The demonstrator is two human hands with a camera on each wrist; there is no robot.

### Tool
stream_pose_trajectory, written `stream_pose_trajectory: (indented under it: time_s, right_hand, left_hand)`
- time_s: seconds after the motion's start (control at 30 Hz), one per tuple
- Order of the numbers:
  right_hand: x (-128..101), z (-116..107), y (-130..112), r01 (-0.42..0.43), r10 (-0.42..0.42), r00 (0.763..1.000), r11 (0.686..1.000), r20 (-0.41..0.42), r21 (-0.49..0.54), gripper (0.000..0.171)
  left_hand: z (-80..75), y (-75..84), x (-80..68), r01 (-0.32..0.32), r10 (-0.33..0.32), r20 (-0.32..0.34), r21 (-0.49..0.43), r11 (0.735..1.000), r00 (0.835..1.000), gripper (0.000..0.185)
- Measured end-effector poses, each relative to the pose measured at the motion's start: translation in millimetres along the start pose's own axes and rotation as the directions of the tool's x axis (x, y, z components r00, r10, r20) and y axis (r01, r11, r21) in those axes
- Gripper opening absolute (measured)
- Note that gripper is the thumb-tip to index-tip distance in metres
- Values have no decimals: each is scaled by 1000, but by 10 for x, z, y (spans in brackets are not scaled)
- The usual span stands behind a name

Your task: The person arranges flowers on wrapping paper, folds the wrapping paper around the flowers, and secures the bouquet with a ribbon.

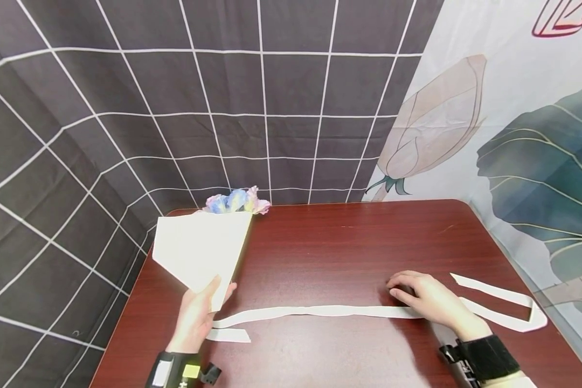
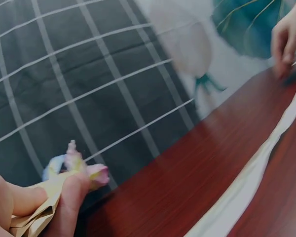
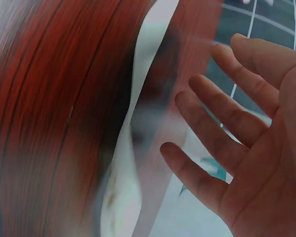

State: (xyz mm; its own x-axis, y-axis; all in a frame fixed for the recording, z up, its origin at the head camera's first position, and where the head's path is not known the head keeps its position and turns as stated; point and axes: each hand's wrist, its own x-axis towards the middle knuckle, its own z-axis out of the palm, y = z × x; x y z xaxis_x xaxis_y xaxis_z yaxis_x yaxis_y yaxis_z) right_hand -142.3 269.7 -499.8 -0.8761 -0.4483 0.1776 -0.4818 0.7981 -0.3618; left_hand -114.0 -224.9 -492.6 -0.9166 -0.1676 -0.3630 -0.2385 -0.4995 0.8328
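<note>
My left hand (image 1: 194, 318) grips the narrow lower end of a bouquet wrapped in cream paper (image 1: 201, 242), thumb on its front. Pale blue and pink flowers (image 1: 237, 200) show past the wide top edge. In the left wrist view, folded paper (image 2: 37, 215) sits between thumb and fingers. A long white ribbon (image 1: 320, 311) runs across the table, from beside my left hand to beneath my right hand (image 1: 436, 303). Its fingers are loosely spread with nothing between them in the right wrist view, beside the twisted ribbon (image 3: 123, 163).
All this is on a reddish-brown table (image 1: 320, 258). The ribbon's right part (image 1: 519, 321) bends back on itself near the table's right edge. A short ribbon end (image 1: 230, 335) lies near my left wrist. Behind hang a dark gridded cloth (image 1: 291, 81) and a floral-print curtain (image 1: 465, 161).
</note>
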Motion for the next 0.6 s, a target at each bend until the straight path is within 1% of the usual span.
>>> stream_pose_trajectory:
  time_s: [0.03, 0.1, 0.17, 0.3, 0.4, 0.5, 0.53, 0.6]
  right_hand:
    - [24, 19, -41, 6, -6, 1000, 1000, -2, 21, 10]
    - [74, 60, -128, 4, -4, 1000, 998, -2, 61, 9]
    - [125, 92, -219, -25, 23, 1000, 993, 14, 112, 10]
    - [247, 142, -380, -114, 109, 993, 970, 39, 215, 16]
    - [344, 170, -494, -154, 151, 988, 948, 32, 280, 20]
    - [435, 202, -621, -199, 200, 979, 914, 34, 354, 26]
    - [466, 215, -667, -223, 221, 974, 895, 49, 387, 29]
    - [523, 243, -769, -288, 275, 957, 836, 97, 467, 37]
  left_hand:
    - [62, -42, -13, -7, 7, -7, -4, 1000, 1000, 34]
    - [187, -131, -38, -19, 19, -2, 15, 1000, 1000, 38]
    - [325, -225, -66, -25, 24, 8, 27, 999, 1000, 40]
    - [603, -411, -125, -17, 12, 84, 61, 998, 996, 41]
    - [795, -546, -162, -2, -7, 148, 65, 998, 989, 41]
    - [966, -672, -188, 12, -23, 179, 63, 998, 984, 43]
    - [1024, -710, -195, 12, -25, 191, 68, 998, 981, 44]
    - [1134, -785, -196, 21, -37, 210, 82, 996, 977, 45]
